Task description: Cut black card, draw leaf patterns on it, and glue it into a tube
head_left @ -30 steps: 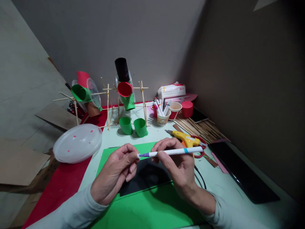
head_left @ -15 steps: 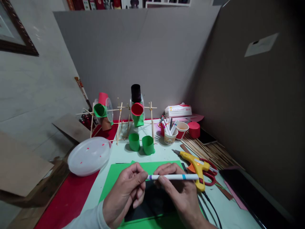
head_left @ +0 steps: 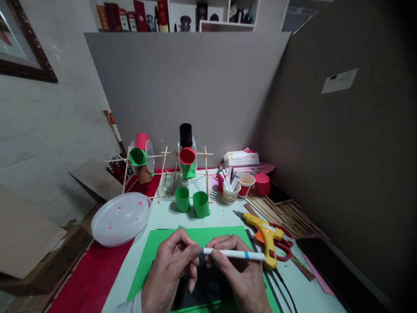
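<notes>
Over black paper (head_left: pixel 202 289), left hand (head_left: pixel 171 269) and right hand (head_left: pixel 240 274) pinch a marker (head_left: pixel 234 253), fingers (head_left: pixel 191 252) curled.

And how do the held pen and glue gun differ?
The pen is mostly white, the glue gun yellow. The pen is slim and straight; the glue gun bulkier, with an angled handle. Left hand and right hand hold the pen; the glue gun lies on the table.

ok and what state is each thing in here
marker: held, tip end hidden
left hand: pinching marker's end
right hand: pinching marker's barrel
glue gun: lying on its side, corded
scissors: partly covered, open or closed unclear
two green tubes: standing upright
beige cup: upright, pens inside
black sheet: lying on green paper
</notes>
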A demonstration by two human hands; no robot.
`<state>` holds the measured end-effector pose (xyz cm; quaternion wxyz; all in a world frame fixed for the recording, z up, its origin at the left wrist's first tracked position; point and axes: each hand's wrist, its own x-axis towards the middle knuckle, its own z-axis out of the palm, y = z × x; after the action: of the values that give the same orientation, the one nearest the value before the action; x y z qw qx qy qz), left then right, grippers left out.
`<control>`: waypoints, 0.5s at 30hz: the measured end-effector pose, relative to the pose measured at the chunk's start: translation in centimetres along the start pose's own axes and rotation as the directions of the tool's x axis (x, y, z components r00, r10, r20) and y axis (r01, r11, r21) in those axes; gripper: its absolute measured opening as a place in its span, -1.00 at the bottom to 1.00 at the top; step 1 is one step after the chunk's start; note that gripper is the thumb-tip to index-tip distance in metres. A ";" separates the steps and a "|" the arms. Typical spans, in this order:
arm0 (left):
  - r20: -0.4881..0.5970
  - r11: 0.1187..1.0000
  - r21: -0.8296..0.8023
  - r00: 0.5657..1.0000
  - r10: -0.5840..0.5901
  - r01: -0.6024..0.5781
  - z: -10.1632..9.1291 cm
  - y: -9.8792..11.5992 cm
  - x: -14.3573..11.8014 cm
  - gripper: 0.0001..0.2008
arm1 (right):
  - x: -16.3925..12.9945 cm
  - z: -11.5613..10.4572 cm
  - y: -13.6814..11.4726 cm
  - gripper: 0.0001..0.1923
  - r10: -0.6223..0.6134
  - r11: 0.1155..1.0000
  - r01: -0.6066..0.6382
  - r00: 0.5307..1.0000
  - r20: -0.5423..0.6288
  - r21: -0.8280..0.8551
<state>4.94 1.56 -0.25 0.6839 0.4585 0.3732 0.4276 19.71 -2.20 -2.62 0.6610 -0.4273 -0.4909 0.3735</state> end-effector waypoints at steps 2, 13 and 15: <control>0.010 0.999 0.021 1.000 0.029 -0.029 0.2 0.0 0.1 -0.60 | 0.1 0.2 -0.2 -0.78 0.050 0.997 -0.049 0.998 -0.032 0.055; -0.086 0.962 0.114 0.962 0.257 -0.247 -1.5 2.5 1.2 -0.68 | 1.0 -0.3 -0.6 -0.66 0.171 0.968 -0.202 0.966 0.194 0.150; -0.114 0.950 0.137 0.948 0.298 -0.282 -1.9 2.9 1.4 -0.68 | 1.4 -0.5 -0.5 -0.66 0.170 0.971 -0.200 0.962 0.214 0.130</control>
<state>3.07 4.07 1.77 0.5585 0.5187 0.3715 0.5302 20.51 -1.23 -1.78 0.6004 -0.3804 -0.4835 0.5110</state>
